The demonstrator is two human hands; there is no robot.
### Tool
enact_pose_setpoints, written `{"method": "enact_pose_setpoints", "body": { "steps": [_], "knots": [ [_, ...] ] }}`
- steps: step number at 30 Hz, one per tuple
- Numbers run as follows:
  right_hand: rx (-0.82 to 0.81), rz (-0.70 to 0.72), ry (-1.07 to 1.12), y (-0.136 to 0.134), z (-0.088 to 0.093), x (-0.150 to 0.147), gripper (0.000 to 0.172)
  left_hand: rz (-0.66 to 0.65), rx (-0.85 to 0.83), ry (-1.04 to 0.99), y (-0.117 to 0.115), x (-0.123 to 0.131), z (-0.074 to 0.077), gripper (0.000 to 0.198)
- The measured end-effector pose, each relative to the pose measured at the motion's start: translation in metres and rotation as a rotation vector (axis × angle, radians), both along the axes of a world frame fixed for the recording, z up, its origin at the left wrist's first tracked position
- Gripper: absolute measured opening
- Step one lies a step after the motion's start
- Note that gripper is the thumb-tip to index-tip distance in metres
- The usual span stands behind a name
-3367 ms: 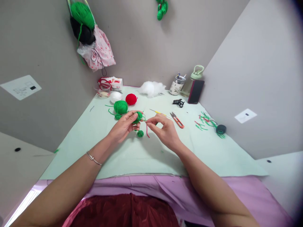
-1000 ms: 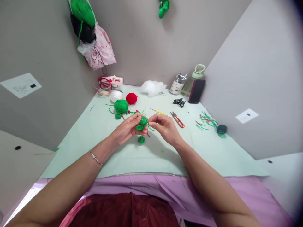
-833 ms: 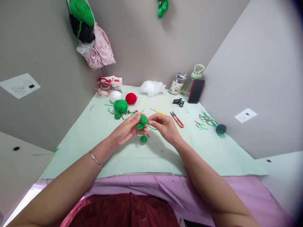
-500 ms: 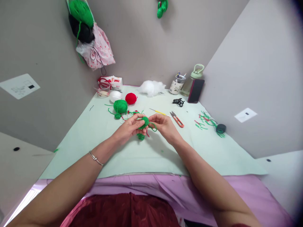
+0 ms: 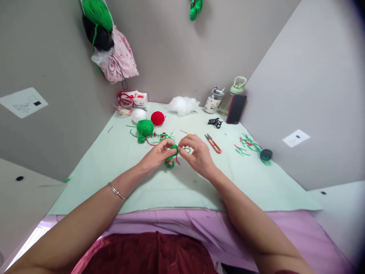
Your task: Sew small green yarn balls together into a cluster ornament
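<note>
My left hand [image 5: 156,155] pinches a small green crocheted piece [image 5: 174,148] between thumb and fingers, above the middle of the table. The thumb and index finger of my right hand [image 5: 197,155] close at the right edge of that piece on green yarn [image 5: 187,149], which loops out behind the fingers. Under the left fingers hangs another green crocheted part [image 5: 169,164], with a red strand [image 5: 178,160] beside it. Part of the work is hidden by my fingers. A yellow-handled crochet hook [image 5: 185,132] lies just behind my right hand, partly covered by it.
Orange thread snips [image 5: 213,144] lie right of my hands, near a black claw clip [image 5: 215,122]. Green [image 5: 145,128], red [image 5: 157,118] and white yarn balls [image 5: 139,115] sit back left. White stuffing [image 5: 183,105], a pen cup [image 5: 213,102], a bottle [image 5: 238,85] and a phone [image 5: 236,109] stand behind.
The green piece has turned in my left hand and shows narrower. My right hand has tilted and its fingertips now meet the piece's edge; the yarn loop is less visible.
</note>
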State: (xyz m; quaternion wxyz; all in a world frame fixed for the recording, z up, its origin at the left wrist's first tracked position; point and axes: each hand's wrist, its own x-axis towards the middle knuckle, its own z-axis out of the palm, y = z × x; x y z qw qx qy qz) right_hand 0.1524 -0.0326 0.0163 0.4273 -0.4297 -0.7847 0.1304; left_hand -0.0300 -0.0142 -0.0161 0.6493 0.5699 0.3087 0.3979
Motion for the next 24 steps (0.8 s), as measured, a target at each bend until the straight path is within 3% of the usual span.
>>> {"method": "enact_pose_setpoints", "body": {
  "steps": [3, 8, 13, 19, 22, 24],
  "knots": [
    [0.027, -0.007, 0.167, 0.001, 0.006, 0.003, 0.013, -0.038, -0.013, 0.006, 0.0, 0.002, -0.001, 0.036],
    [-0.202, 0.005, 0.538, 0.008, 0.009, 0.014, 0.015, -0.023, -0.142, 0.003, 0.0, 0.001, 0.001, 0.038],
    [-0.353, 0.157, 0.358, 0.012, -0.001, 0.012, 0.017, 0.016, -0.155, -0.047, 0.001, -0.002, 0.005, 0.041],
    [-0.179, 0.103, 0.202, 0.005, -0.001, 0.001, 0.014, -0.049, -0.115, -0.01, 0.0, 0.001, -0.001, 0.039],
    [-0.077, 0.017, 0.396, 0.006, 0.008, 0.008, 0.013, -0.066, -0.118, 0.021, -0.002, 0.005, -0.005, 0.04],
    [-0.151, 0.004, 0.562, 0.008, 0.012, 0.014, 0.016, -0.061, -0.137, 0.026, -0.003, 0.007, -0.005, 0.04]
  ]
}}
